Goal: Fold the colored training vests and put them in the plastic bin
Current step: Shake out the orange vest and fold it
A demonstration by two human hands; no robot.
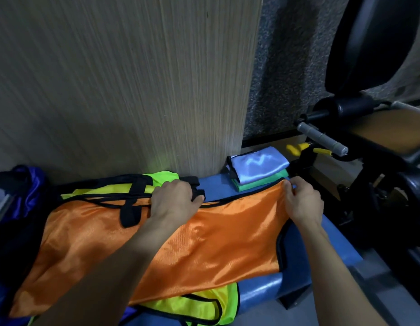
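- Orange vest [204, 241]: spread flat across the blue padded surface [296, 252], black trim along its edges, near edge hanging toward the viewer.
- Left hand [175, 198]: palm down on the far edge of the orange vest, fingers curled over the black straps [197, 187]; grip clenched on that edge and the straps.
- Right hand [303, 201]: thumb and fingertips pinch the far right corner of the orange vest; grip grasping the fabric.
- Yellow-green vest [195, 304]: lies beneath the orange vest, showing at the near edge and again at the far edge beside the left hand.
- Folded stack: a light blue vest [258, 163] on top of a green vest [258, 183], on the surface at the far right, next to the wood-grain panel [124, 85].
- Blue-purple fabric [28, 184]: bunched at the far left.
- Plastic bin: cannot be identified in this view.
- Black exercise equipment [369, 175]: stands to the right of the surface.
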